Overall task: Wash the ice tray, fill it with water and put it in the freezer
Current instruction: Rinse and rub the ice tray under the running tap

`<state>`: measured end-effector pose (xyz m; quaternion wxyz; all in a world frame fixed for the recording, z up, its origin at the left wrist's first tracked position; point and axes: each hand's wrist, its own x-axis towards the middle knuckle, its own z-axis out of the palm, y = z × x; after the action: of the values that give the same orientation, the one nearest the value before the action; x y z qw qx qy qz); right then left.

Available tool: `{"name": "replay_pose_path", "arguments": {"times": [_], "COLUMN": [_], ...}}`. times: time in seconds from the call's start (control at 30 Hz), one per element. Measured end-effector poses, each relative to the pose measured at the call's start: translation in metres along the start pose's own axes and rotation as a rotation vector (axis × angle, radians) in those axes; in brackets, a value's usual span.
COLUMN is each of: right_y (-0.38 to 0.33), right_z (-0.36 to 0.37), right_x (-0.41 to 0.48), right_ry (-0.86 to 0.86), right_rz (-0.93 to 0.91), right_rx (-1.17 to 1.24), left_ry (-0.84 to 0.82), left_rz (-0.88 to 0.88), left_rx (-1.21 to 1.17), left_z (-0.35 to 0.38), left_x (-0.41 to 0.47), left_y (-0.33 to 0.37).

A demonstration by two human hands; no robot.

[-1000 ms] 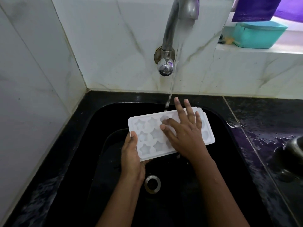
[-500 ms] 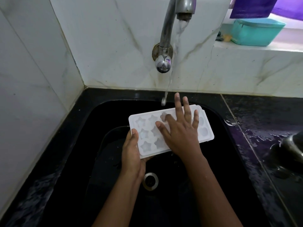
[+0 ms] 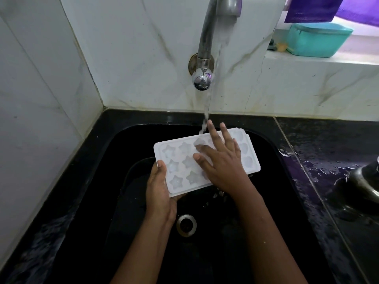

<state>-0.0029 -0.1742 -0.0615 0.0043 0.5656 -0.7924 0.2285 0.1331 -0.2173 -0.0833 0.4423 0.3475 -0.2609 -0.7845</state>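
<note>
White marble-veined wall tiles back a black stone sink (image 3: 123, 201), and over its basin I have the white plastic ice tray with star-shaped cavities (image 3: 178, 160), cavities up. My left hand (image 3: 159, 193) grips its near-left corner, thumb (image 3: 162, 167) on the rim and the other fingers curled out of sight beneath. My right hand (image 3: 223, 167) lies flat on the middle of the tray, its fingers (image 3: 213, 134) straight and spread wide, holding nothing.

What has changed in the last second is the water. The stream (image 3: 207, 107) from the curved steel tap (image 3: 209, 37) was a thin thread and is now fuller. It lands on the tray's far edge, right at the tip of my right index finger. Both hands have kept their hold and their places on the tray. I judge this is still the washing step, with a better flow to rub the cavities under. Filling and the freezer are yet to come.

Below my left wrist sits the round metal drain (image 3: 186, 225). To the right of my right hand the dark countertop (image 3: 328, 156) is wet, and a steel vessel (image 3: 361, 187) stands on it at the frame's edge. Beyond my fingertips, on the ledge, are a teal plastic tub (image 3: 315, 39) and a hanging purple cloth (image 3: 307, 9). Nothing blocks the tray, though its wet plastic could slip.
</note>
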Motion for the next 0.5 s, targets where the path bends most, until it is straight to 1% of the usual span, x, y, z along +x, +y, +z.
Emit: {"name": "replay_pose_path", "arguments": {"times": [0.07,0.13,0.17,0.23,0.33,0.4,0.5], "right_y": [0.005,0.003,-0.001,-0.007,-0.006,0.000,-0.002], "right_z": [-0.002,0.002,0.004,0.007,0.003,0.001,0.007], "right_x": [-0.001,-0.003,-0.004,-0.003,-0.001,-0.001,-0.004], "right_ry": [0.060,0.154,0.169,0.109,0.018,0.034,0.154], "right_rz": [0.041,0.066,0.068,0.049,0.011,0.043,0.071], "right_rx": [-0.007,-0.068,-0.084,-0.076,0.000,0.004,-0.070], "left_ry": [-0.002,-0.011,-0.013,-0.011,0.007,0.009,-0.019], "left_rz": [-0.010,-0.023,-0.022,-0.014,0.000,-0.004,-0.014], "left_rx": [0.018,0.018,0.012,-0.003,-0.031,-0.025,-0.005], "left_z": [0.000,0.003,0.004,0.005,0.001,0.000,0.004], "left_x": [-0.001,-0.002,-0.003,-0.001,0.002,0.002,-0.001], "left_y": [-0.001,-0.003,-0.003,-0.002,-0.001,-0.002,-0.005]}}
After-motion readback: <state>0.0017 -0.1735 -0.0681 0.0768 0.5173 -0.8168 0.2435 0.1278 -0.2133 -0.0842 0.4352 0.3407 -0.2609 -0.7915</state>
